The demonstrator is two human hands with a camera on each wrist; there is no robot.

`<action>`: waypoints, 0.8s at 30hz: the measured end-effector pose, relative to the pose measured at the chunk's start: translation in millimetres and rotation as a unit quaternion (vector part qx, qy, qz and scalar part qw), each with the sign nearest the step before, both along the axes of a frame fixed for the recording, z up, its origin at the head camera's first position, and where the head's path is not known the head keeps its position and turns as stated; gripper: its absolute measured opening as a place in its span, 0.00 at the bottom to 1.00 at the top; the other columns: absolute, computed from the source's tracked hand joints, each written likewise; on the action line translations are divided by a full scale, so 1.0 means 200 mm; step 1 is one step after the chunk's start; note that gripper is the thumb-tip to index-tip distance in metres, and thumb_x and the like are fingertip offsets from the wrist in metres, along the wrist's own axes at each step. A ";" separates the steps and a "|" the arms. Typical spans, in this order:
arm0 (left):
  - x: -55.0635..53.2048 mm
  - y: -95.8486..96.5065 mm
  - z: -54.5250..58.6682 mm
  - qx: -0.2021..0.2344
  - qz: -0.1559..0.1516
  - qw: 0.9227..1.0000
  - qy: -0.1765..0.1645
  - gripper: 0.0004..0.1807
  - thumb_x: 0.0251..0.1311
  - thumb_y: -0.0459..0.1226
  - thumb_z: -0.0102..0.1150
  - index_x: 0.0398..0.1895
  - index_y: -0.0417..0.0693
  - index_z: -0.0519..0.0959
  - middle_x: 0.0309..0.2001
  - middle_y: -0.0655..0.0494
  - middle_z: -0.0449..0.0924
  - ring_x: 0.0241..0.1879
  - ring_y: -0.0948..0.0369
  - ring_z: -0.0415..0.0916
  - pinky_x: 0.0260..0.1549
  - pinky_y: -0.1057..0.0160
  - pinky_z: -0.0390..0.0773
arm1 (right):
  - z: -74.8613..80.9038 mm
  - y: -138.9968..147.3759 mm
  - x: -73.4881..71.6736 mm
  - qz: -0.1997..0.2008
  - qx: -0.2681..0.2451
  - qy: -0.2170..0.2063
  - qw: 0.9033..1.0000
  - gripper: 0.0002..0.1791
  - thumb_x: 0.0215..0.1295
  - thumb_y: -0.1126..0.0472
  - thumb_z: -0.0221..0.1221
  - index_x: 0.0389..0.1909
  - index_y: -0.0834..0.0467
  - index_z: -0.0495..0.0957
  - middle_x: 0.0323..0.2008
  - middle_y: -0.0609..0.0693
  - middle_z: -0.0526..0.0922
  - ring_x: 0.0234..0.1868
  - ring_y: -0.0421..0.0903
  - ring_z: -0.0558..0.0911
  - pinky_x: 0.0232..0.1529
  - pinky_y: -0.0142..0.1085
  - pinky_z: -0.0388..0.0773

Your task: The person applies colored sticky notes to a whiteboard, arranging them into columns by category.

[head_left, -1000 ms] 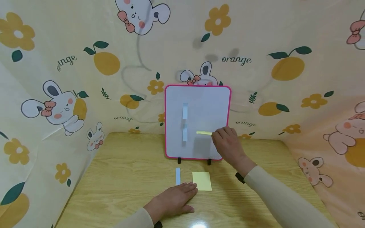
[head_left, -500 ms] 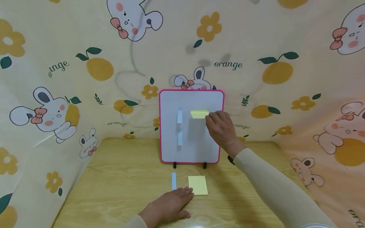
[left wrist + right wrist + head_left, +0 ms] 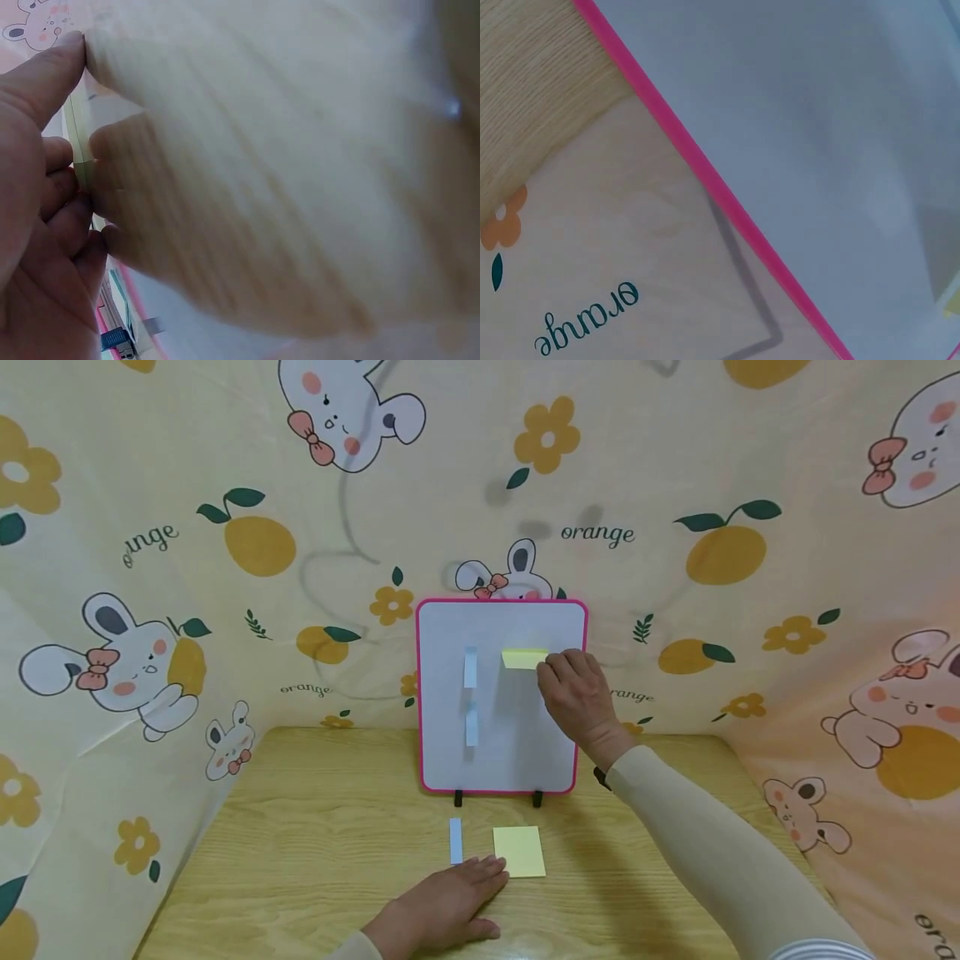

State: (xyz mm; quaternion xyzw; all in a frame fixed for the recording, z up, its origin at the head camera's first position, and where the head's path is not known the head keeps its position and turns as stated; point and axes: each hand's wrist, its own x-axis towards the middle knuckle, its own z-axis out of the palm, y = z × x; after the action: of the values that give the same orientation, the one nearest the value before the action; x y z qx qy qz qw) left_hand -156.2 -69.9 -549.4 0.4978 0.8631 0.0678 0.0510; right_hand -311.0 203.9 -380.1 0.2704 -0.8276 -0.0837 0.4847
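Note:
My right hand (image 3: 579, 700) pinches the right end of a yellow sticky note (image 3: 523, 659) at the upper right of a small pink-edged whiteboard (image 3: 495, 752). The note lies sideways against the board, its lower edge standing slightly off. In the right wrist view only a yellow corner (image 3: 952, 304) of it shows, and the hand is out of sight. Palm down on the table, my left hand (image 3: 446, 902) has its fingertips at the lower left corner of a yellow sticky note pad (image 3: 521, 850). Its fingers are extended. Just beyond them lies a narrow blue strip (image 3: 456, 840).
Two pale blue strips, an upper one (image 3: 470, 667) and a lower one (image 3: 472, 727), hang on the board's left half. Black feet (image 3: 458, 798) hold the board upright on the wooden table (image 3: 330, 827). A printed cloth (image 3: 645, 452) closes off the back and sides.
My right hand has raised the yellow note from the board's lower middle to its upper right, then barely moved. The left hand stays beside the pad. The head view has shifted slightly.

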 end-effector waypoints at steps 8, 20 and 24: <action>0.00 0.00 0.02 0.005 -0.001 1.000 -0.006 0.40 0.78 0.62 0.45 0.81 0.45 0.65 0.81 0.50 0.64 0.80 0.56 0.61 0.78 0.59 0.65 | -0.01 0.00 -0.03 -0.002 0.002 0.003 1.000 0.09 0.72 0.66 0.62 0.32 0.64 0.75 0.38 0.59 0.84 0.43 0.57 0.80 0.44 0.46 0.84; 0.00 -0.01 0.01 0.010 -0.006 1.000 -0.007 0.40 0.79 0.61 0.45 0.80 0.43 0.65 0.80 0.49 0.64 0.80 0.56 0.62 0.78 0.58 0.66 | -0.04 0.00 -0.03 -0.003 0.006 -0.021 1.000 0.10 0.68 0.63 0.69 0.36 0.64 0.78 0.40 0.59 0.87 0.45 0.58 0.83 0.46 0.47 0.86; 0.01 -0.01 0.01 0.016 -0.008 1.000 -0.005 0.39 0.79 0.61 0.45 0.80 0.43 0.66 0.80 0.49 0.65 0.80 0.55 0.62 0.78 0.58 0.66 | -0.07 0.00 -0.03 -0.007 0.013 -0.043 0.999 0.09 0.70 0.62 0.67 0.37 0.63 0.77 0.40 0.58 0.87 0.47 0.58 0.84 0.49 0.47 0.85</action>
State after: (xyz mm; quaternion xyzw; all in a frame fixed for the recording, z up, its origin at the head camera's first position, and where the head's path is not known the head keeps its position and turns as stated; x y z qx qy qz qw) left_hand -155.1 -71.4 -547.4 0.5054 0.8575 0.0832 0.0480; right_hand -316.4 203.1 -394.2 0.2743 -0.8484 -0.0861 0.4445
